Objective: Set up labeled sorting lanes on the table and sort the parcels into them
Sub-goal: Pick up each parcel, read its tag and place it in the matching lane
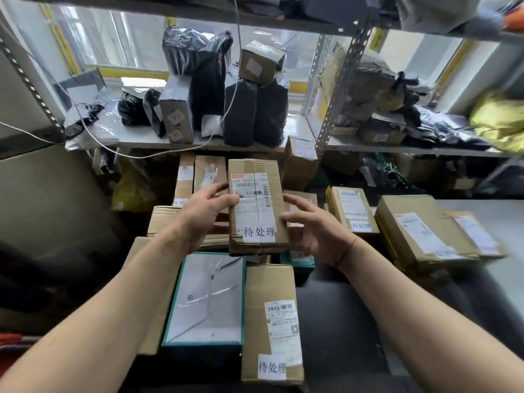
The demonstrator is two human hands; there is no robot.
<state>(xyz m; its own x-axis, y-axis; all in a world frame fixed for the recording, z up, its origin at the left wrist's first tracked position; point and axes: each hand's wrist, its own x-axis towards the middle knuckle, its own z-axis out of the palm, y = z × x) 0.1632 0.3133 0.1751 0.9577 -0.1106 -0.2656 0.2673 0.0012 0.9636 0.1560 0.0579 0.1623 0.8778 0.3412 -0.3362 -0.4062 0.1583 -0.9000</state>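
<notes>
A long cardboard parcel [256,205] with a shipping label and a white tag printed 待处理 is held up at the centre of the head view. My left hand [205,215] grips its left edge, thumb on the label. My right hand [313,225] holds its right edge with curled fingers. Below lies another cardboard parcel [272,321] with the same white tag, and beside it a teal box [205,302] with a clear film top.
More tagged cardboard parcels [351,209] [422,231] lie on the right on a grey table [493,222]. A metal shelf [198,143] behind carries black plastic bags and small boxes. A white cable [85,123] hangs across the shelf. Upright boxes [185,180] stand under it.
</notes>
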